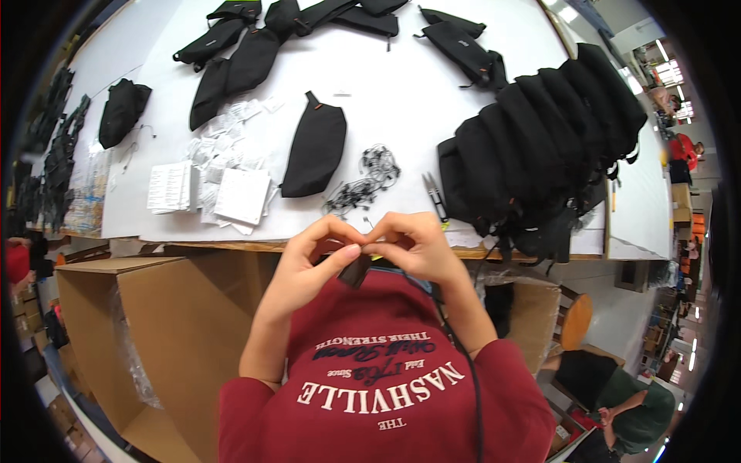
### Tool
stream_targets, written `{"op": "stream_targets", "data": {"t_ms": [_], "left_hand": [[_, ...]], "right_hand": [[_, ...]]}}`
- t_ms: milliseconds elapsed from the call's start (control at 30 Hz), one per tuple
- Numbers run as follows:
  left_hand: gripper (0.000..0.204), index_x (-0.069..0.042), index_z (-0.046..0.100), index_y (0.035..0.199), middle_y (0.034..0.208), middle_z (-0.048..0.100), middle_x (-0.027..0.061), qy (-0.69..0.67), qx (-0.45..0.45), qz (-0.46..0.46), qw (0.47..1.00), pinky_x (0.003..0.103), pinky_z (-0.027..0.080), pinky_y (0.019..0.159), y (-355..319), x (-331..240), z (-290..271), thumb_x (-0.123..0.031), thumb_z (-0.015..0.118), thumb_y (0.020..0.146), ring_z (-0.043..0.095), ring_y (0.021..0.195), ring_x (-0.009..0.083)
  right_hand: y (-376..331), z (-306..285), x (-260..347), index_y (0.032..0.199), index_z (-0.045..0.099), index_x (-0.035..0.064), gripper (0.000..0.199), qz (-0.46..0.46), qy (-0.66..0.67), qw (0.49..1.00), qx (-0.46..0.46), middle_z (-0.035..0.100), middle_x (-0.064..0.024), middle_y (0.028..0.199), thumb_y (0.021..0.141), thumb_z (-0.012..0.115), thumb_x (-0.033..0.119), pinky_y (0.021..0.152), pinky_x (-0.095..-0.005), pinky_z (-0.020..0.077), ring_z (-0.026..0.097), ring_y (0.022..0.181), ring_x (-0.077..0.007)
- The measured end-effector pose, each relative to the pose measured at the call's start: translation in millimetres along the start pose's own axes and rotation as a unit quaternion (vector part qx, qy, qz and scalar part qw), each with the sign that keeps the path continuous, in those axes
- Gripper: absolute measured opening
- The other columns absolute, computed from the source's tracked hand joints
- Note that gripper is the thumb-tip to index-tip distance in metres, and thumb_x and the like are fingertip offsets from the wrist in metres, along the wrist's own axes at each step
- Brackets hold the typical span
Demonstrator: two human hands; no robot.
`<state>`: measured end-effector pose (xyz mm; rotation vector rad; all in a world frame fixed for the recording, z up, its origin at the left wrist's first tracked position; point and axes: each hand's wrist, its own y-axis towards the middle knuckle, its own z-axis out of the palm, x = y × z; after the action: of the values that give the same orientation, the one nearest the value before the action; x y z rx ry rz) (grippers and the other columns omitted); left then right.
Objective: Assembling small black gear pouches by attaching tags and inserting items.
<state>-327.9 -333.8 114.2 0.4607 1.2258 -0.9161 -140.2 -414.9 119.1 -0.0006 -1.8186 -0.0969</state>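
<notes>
My left hand (309,261) and my right hand (417,241) meet at the table's near edge, fingertips pinched together. A small dark flat piece (354,272) hangs just below the pinch, and my left thumb and fingers close on it. What my right fingertips grip is too small to make out; a thin dark string end (367,223) shows just beyond them. Past my hands lies a tangle of black strings (363,185). Left of it, a black fabric pouch (315,150) lies flat with a short loop at its far end.
White tag stacks (242,194) and loose tags lie at left. Black-handled snips (435,199) rest beside a row of black pouches (540,127) at right. More black pouches (251,58) lie farther back. An open cardboard box (166,324) stands below the table at left; a seated person (629,413) is behind right.
</notes>
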Motion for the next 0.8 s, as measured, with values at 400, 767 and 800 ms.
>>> {"op": "stream_targets", "data": {"t_ms": [400,767,800], "left_hand": [[0.010,-0.001,0.059,0.098,0.086,0.059,-0.0018,0.024,-0.034,0.020,0.999,0.018,0.042,0.070,5.7,37.8,-9.4,-0.010,0.057,0.095,0.053,0.079,0.0026],[0.013,-0.003,0.061,0.094,0.081,0.057,-0.0044,0.019,-0.045,-0.025,0.999,0.017,0.037,0.062,7.5,38.8,-11.8,-0.016,0.060,0.094,0.047,0.072,0.0007],[0.013,-0.003,0.061,0.094,0.082,0.057,-0.0042,0.005,-0.047,-0.030,0.998,0.017,0.037,0.063,7.3,38.4,-12.8,-0.016,0.060,0.094,0.048,0.073,0.0009]], "right_hand": [[6.9,4.5,-9.2,0.083,0.068,0.0036,0.011,-0.011,-0.064,0.998,0.002,0.039,-0.0006,0.049,0.074,0.074,0.002,0.044,-0.0252,0.0258,0.032,0.046,-0.0074],[6.5,4.6,-17.2,0.086,0.068,0.0039,0.012,0.009,-0.063,0.998,0.000,0.037,0.0006,0.049,0.075,0.074,0.004,0.044,-0.0244,0.0253,0.031,0.046,-0.0065],[6.9,4.8,-18.2,0.087,0.068,0.0044,0.012,0.020,-0.069,0.997,-0.005,0.036,0.0012,0.049,0.076,0.073,0.004,0.044,-0.0243,0.0249,0.030,0.046,-0.0061]]}}
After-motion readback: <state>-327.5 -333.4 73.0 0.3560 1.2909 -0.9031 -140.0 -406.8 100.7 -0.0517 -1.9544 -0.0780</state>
